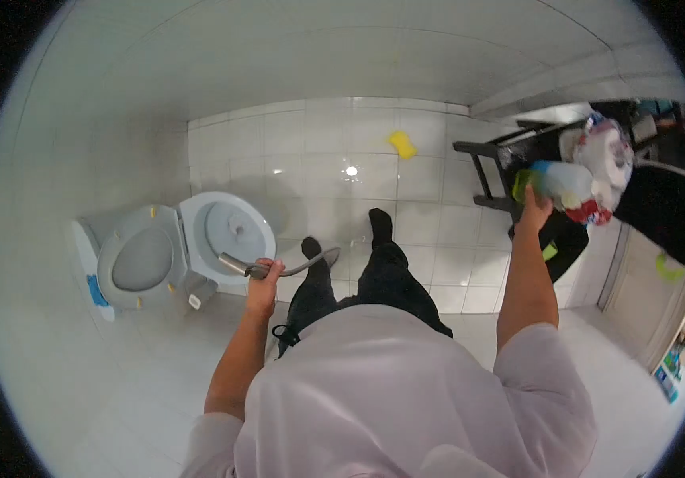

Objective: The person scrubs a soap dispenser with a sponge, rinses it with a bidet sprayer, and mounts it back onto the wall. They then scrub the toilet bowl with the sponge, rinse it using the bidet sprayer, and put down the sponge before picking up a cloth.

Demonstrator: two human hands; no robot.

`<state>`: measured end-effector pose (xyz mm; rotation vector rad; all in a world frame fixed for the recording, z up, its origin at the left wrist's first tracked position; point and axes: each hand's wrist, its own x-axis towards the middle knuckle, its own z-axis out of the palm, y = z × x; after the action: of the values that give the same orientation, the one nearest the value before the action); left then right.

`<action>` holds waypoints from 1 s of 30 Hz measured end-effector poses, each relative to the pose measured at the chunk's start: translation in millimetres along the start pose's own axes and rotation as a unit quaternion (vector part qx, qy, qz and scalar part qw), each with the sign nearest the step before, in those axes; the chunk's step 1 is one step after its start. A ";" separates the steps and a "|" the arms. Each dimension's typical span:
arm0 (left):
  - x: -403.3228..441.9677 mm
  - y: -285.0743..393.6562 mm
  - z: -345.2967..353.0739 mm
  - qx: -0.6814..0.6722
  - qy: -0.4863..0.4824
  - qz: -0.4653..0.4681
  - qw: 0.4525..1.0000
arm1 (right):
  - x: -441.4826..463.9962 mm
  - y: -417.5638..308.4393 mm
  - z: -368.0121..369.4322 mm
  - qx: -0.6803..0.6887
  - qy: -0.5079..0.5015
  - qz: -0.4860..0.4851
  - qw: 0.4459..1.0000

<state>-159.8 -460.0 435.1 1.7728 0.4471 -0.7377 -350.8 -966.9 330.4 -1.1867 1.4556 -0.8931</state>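
Note:
My left hand (261,293) is closed around a metal bidet sprayer (235,264), whose nozzle points left over the near rim of the toilet bowl (265,231). From its handle a grey hose (304,267) curves away to the right, across my leg. Out to the right, my right hand (535,211) has its fingers wrapped round a bottle (559,180) that lies tilted sideways. The bottle looks pale blue and see-through, with a yellow-green end by my fingers. Its label cannot be read.
The toilet lid and seat (143,259) are raised. A yellow sponge (401,144) lies on the wet tiled floor (322,171). At right stands a dark stool or rack (482,150), with a plastic bag of white rolls (601,155) beside the bottle. A cabinet (647,299) stands farther right.

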 end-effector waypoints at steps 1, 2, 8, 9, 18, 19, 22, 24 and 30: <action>2.1 1.9 5.8 0.016 0.011 -0.011 1.000 | 5.6 13.5 -2.6 -0.007 -0.002 0.011 1.000; 4.8 0.5 6.7 0.010 0.026 -0.015 1.000 | 5.5 28.8 -4.8 -0.017 -0.003 0.018 1.000; 29.9 -25.5 3.8 0.106 0.027 -0.081 0.991 | -54.8 144.9 44.9 -0.184 0.042 0.038 0.981; 37.1 -40.9 1.3 0.109 0.030 -0.098 0.989 | -57.6 167.5 58.6 -0.187 0.001 0.046 0.981; 73.8 -114.2 -8.5 -0.085 0.073 -0.123 0.986 | 3.6 316.8 232.2 -0.470 -0.542 -0.214 0.663; 77.4 -126.0 -11.1 -0.087 0.084 -0.130 0.984 | 5.3 308.1 259.8 -0.508 -0.540 -0.223 0.633; 87.9 -150.3 -21.2 -0.171 0.125 -0.132 0.968 | 34.4 357.9 306.4 -0.490 -0.557 -0.315 0.592; 89.4 -159.8 -32.7 -0.213 0.136 -0.158 0.955 | 30.7 376.5 327.3 -0.547 -0.514 -0.320 0.578; 84.3 -180.0 -43.8 -0.242 0.159 -0.158 0.944 | -37.3 376.8 341.2 -0.716 -0.382 -0.166 0.561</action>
<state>-199.6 -366.3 258.8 1.3632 1.0575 -0.4982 -100.2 -822.3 -89.2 -2.5990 0.9705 0.9699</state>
